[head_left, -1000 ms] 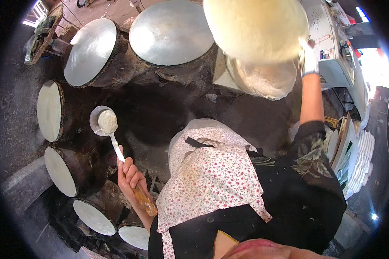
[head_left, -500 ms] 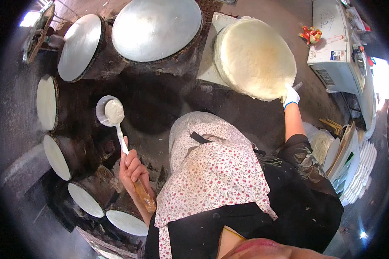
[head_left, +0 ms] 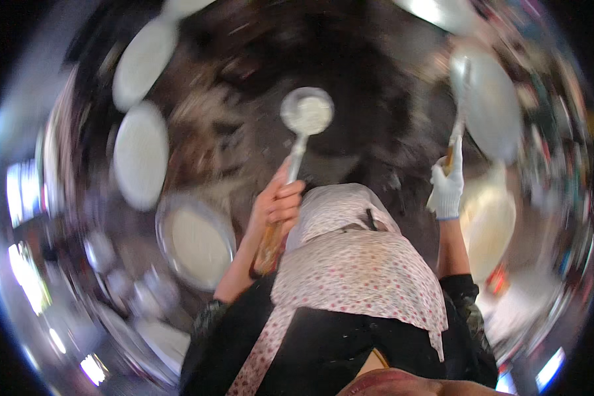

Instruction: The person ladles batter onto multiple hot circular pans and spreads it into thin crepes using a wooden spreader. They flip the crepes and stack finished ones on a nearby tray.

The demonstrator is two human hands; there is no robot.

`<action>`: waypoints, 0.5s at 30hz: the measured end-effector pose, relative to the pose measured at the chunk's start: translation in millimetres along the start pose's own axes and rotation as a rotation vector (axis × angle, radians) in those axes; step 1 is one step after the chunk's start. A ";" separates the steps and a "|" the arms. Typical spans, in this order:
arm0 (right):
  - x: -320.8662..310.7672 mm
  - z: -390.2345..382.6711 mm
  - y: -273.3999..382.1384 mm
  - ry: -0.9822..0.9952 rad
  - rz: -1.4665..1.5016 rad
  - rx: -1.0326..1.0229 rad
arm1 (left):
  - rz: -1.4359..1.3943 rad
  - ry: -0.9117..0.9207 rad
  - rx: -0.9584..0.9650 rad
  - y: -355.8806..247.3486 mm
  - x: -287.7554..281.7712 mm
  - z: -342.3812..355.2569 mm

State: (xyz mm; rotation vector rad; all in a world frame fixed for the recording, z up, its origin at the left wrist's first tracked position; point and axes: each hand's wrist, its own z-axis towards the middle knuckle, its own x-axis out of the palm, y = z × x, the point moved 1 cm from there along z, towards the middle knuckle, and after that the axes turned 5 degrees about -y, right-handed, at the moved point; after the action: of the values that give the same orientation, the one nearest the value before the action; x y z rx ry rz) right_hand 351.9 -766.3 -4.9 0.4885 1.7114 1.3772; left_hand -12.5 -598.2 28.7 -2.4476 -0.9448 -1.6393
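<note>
My bare left hand is closed around the handle of a ladle, whose wooden end shows below my fingers. Pale batter fills the ladle's round bowl, held level over the dark floor. On the right, my right hand wears a white glove and grips a long flat spatula by its wooden handle. The blade points away from me, in front of a round grey griddle in this view. Beside my right wrist lies a stack of thin round flatbreads, blurred by motion.
To the left stand round pale griddles, with another at the far edge. A wide basin of pale batter stands near my left forearm. A small red thing lies beyond the stack. The surroundings are smeared.
My view has swung left, so the griddles and stack have shifted around me. My right hand has left the stack's edge, and the spatula now shows clearly. The ladle remains in my left hand.
</note>
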 end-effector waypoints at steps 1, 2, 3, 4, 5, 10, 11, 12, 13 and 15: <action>51.1 11.2 17.2 0.195 -0.029 0.018 | -0.016 -0.068 0.115 -6.7 -18.0 -14.8; 100.7 14.7 34.2 0.474 0.017 -0.053 | -0.062 -0.106 0.230 -12.7 -36.8 -35.1; 146.8 12.1 47.3 0.655 -0.022 0.075 | -0.068 -0.159 0.388 -21.0 -56.8 -57.4; 190.1 2.9 59.3 0.933 -0.007 0.154 | -0.061 -0.183 0.526 -27.0 -80.5 -78.3; 229.9 -9.9 69.1 1.100 -0.077 0.189 | 0.055 -0.433 0.708 -35.1 -108.9 -101.7; 393.8 -104.5 87.6 1.610 -0.297 -0.134 | 0.438 -1.396 1.301 -154.1 -277.6 -192.8; 420.2 -124.3 85.9 1.692 -0.288 -0.147 | 0.733 -1.641 1.504 -191.5 -307.9 -201.0; 445.2 -142.6 82.9 1.717 -0.333 -0.281 | 0.952 -1.907 1.585 -212.6 -335.7 -210.1; 468.7 -159.7 77.9 1.752 -0.413 -0.373 | 1.034 -1.972 1.427 -215.3 -364.2 -208.8; 510.6 -190.5 63.4 1.821 -0.472 -0.452 | 0.974 -2.012 0.896 -202.4 -409.8 -193.9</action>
State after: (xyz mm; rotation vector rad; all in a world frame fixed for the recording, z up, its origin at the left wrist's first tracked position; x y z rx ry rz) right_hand -96.9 -478.3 -134.2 -1.8563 2.2676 1.7626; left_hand -378.5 -691.3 -293.7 -2.1937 -0.0374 1.4794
